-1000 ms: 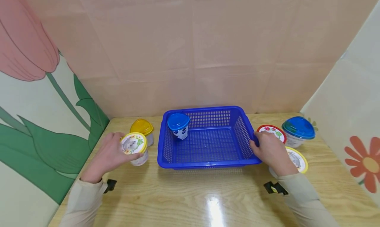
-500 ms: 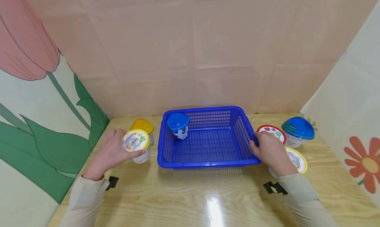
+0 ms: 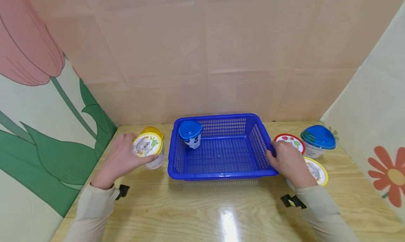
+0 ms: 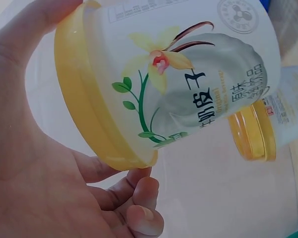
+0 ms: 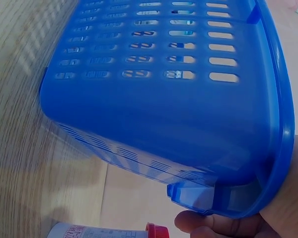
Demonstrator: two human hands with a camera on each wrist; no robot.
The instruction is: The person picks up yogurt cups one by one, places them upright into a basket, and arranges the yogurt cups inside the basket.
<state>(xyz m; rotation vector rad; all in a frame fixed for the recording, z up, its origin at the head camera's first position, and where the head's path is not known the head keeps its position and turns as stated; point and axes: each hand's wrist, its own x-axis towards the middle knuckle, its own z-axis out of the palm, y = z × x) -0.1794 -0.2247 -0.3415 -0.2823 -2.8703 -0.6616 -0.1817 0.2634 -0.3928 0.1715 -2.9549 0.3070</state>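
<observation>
My left hand [image 3: 121, 155] grips a yogurt cup [image 3: 147, 144] by its rim, thumb on the near side. The cup has a white floral lid edged in yellow; a yellow flower decorates its side in the left wrist view [image 4: 188, 74]. It seems raised off the table, left of the blue plastic basket [image 3: 221, 175]. At the basket's right end, my right hand [image 3: 291, 161] holds the rim; its fingers [image 5: 223, 221] curl under it in the right wrist view. A blue-lidded cup [image 3: 190, 129] stands upright in the basket's back left corner.
Behind the held cup stands another cup with a clear yellow lid [image 3: 155, 131], partly hidden. Right of the basket are a red-rimmed cup [image 3: 294, 140], a blue-lidded tub [image 3: 317, 138] and a yellow-rimmed cup [image 3: 317, 171], partly covered by my right arm. A wall rises behind.
My left hand has carried the yogurt cup slightly right and away from me, toward the basket, now covering more of the yellow-lidded cup behind. The right hand and basket stay put.
</observation>
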